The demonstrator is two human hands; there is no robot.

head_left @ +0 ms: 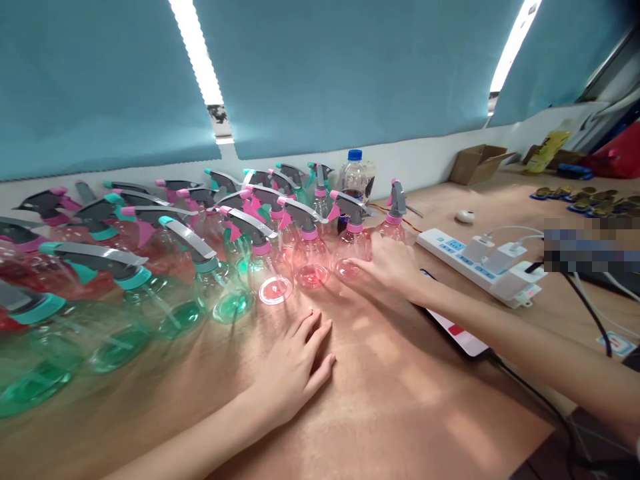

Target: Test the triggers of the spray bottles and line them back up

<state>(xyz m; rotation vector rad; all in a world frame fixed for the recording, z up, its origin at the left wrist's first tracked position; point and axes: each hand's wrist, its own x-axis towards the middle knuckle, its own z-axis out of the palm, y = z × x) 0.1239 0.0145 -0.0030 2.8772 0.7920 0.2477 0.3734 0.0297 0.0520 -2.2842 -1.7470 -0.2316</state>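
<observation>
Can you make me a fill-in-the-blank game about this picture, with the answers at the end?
1. The left hand lies palm ____ on the table.
2. The spray bottles nearest the right hand have ____ collars.
3. The tall bottle by the wall has a ____ cap.
4. The power strip is coloured ____.

Missing words: down; pink; blue; white.

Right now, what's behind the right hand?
A pink bottle: its grey-and-pink sprayer and upper part show. The right hand covers its lower part, so I can't see what's inside down there.
</observation>
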